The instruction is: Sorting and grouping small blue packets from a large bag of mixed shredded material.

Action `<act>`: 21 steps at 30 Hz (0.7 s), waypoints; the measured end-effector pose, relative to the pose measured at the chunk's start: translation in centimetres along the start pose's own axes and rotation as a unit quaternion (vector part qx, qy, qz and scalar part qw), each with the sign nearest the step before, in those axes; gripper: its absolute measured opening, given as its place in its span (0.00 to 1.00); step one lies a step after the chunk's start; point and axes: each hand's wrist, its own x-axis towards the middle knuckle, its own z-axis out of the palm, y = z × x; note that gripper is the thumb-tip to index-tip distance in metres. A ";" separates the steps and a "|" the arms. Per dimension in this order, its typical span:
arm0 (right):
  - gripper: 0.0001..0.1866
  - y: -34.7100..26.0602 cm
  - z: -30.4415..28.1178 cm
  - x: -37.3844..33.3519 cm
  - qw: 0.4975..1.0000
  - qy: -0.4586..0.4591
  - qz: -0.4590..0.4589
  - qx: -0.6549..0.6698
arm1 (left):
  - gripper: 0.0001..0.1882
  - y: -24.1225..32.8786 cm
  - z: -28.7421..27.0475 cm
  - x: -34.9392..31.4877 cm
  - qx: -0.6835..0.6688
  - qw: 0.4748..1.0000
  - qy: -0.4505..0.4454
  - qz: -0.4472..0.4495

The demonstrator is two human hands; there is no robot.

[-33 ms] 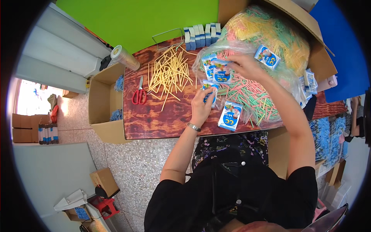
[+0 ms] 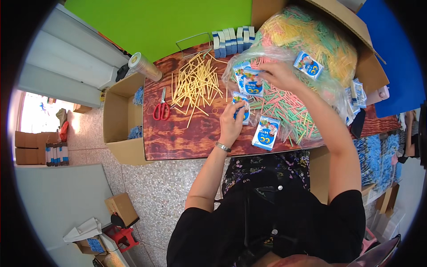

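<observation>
My right hand (image 2: 281,76) pinches the upper edge of a small blue-and-white packet (image 2: 253,84) above the near end of the clear plastic bag (image 2: 231,66). Partly behind it lies another such packet (image 2: 240,73). My left hand (image 2: 231,124) has its fingers closed on a third packet (image 2: 240,103) at the bag's left edge. One more packet (image 2: 266,133) rests on the table near its front edge, and another packet (image 2: 308,65) on the bag. Thin pink, green and yellow sticks (image 2: 293,111) spill around the bag's mouth under my right forearm.
A pile of pale yellow sticks (image 2: 198,82) and red-handled scissors (image 2: 162,107) lie on the table (image 2: 187,144). Behind stand stacked blue-and-white cartons (image 2: 233,42) and a wire stand (image 2: 193,42). A cardboard box (image 2: 120,111) adjoins the left edge; a plastic cup stack (image 2: 144,66) leans there.
My right hand and its packet have shifted slightly to the left. My left hand stays in place on its packet.
</observation>
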 end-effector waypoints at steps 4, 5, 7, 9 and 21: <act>0.15 5.3 4.6 1.0 0.993 0.046 -0.010 -0.108 | 0.23 -0.1 0.3 0.2 -0.110 0.993 0.018 -0.050; 0.15 4.1 4.8 1.4 0.994 0.042 -0.014 -0.101 | 0.29 -0.4 0.2 0.1 -0.219 0.970 0.057 -0.093; 0.16 -1.2 2.5 1.0 0.995 0.033 0.091 0.026 | 0.35 1.2 -1.2 0.6 -0.184 0.977 0.000 -0.103; 0.16 -3.5 0.8 -1.0 0.987 -0.037 0.120 0.101 | 0.35 1.7 -0.1 1.1 -0.296 0.944 0.013 -0.148; 0.11 -5.2 -1.3 -8.6 0.986 -0.063 0.074 0.132 | 0.13 2.0 2.7 1.1 -0.133 0.972 -0.146 -0.123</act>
